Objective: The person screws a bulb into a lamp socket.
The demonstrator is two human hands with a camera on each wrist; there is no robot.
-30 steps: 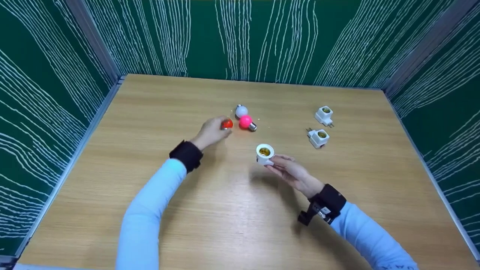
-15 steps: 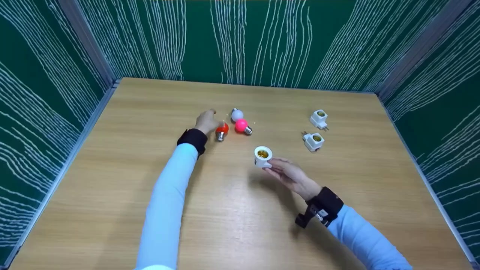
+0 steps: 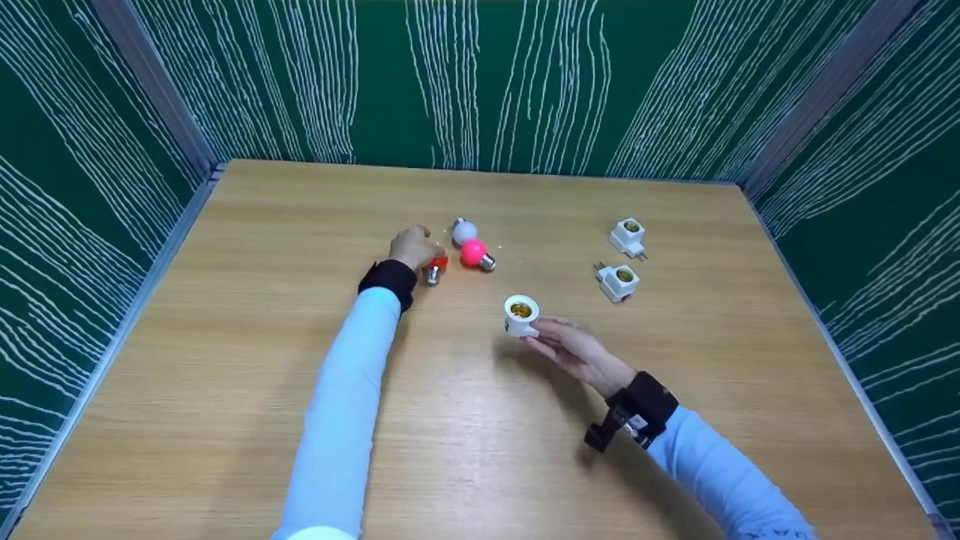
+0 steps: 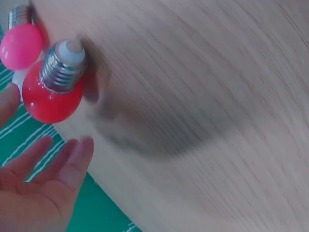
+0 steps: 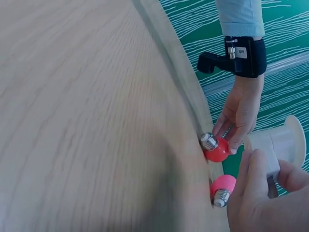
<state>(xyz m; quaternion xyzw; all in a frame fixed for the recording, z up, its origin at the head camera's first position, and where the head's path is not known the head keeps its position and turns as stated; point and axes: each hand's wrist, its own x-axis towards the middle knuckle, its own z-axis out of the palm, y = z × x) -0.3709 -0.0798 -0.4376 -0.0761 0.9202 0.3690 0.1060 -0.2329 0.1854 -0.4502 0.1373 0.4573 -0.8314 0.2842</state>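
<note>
A red light bulb lies on the table with its silver screw base toward the person. My left hand is just beside it; in the left wrist view the thumb and fingers are spread around the bulb's round end with a gap showing. In my right hand is a white lamp socket, pinched between thumb and fingers, its brass-coloured threaded opening facing up. A pink bulb and a white bulb lie close together right of the red one.
Two more white lamp sockets with plug pins, one farther back and one nearer, lie at the right. Green panels with white streaks wall the wooden table at the back and sides.
The red bulb went from the left hand's grasp to the table, its base now turned toward the person. The left hand has drawn slightly left. The right hand still holds the socket.
</note>
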